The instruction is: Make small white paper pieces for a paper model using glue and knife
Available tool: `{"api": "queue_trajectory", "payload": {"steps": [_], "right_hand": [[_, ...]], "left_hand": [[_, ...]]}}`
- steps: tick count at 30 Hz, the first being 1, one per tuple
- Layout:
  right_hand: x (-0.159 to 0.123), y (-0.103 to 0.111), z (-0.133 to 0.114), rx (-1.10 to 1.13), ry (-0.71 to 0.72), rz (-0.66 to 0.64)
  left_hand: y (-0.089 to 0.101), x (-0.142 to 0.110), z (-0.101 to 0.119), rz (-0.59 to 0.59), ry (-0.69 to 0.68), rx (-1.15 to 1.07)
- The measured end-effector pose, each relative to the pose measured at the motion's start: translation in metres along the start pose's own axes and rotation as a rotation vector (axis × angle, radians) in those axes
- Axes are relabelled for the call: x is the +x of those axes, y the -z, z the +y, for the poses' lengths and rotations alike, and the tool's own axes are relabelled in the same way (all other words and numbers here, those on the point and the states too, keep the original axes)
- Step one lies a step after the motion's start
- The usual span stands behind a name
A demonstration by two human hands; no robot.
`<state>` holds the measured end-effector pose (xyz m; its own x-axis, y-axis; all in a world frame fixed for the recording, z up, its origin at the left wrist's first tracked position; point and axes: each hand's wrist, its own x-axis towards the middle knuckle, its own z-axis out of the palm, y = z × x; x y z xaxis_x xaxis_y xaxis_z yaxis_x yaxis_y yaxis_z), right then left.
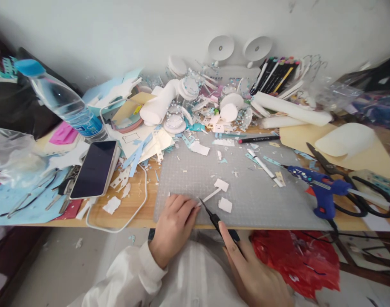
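My left hand point(174, 226) rests at the near edge of the grey cutting mat point(261, 196), fingers curled and pinched on a thin white strip point(210, 195) that ends in a small white square. My right hand point(250, 268) grips small black scissors point(214, 217), their tip pointing at the strip beside my left fingertips. Another white paper square point(225, 205) lies on the mat just right of the scissors' tip.
A phone point(94, 168) lies left of the mat, with a water bottle point(62, 100) behind it. A blue glue gun point(319, 187) and large black scissors point(348, 179) sit at right. Paper scraps, white foam rolls and markers point(276, 74) crowd the back. A red bag point(297, 258) lies under the table.
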<state>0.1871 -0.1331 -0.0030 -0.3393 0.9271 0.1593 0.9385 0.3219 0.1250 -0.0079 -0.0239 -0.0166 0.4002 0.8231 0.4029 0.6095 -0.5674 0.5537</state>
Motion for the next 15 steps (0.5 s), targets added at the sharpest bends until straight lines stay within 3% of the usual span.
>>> {"api": "queue_trajectory", "payload": {"steps": [10, 15], "right_hand": [[0.005, 0.019, 0.003, -0.042, 0.04, -0.008], [-0.002, 0.013, 0.002, 0.034, 0.01, -0.029]], "left_hand": [[-0.007, 0.0, 0.008, 0.046, 0.048, -0.032], [-0.007, -0.001, 0.007, 0.05, 0.08, -0.094]]}}
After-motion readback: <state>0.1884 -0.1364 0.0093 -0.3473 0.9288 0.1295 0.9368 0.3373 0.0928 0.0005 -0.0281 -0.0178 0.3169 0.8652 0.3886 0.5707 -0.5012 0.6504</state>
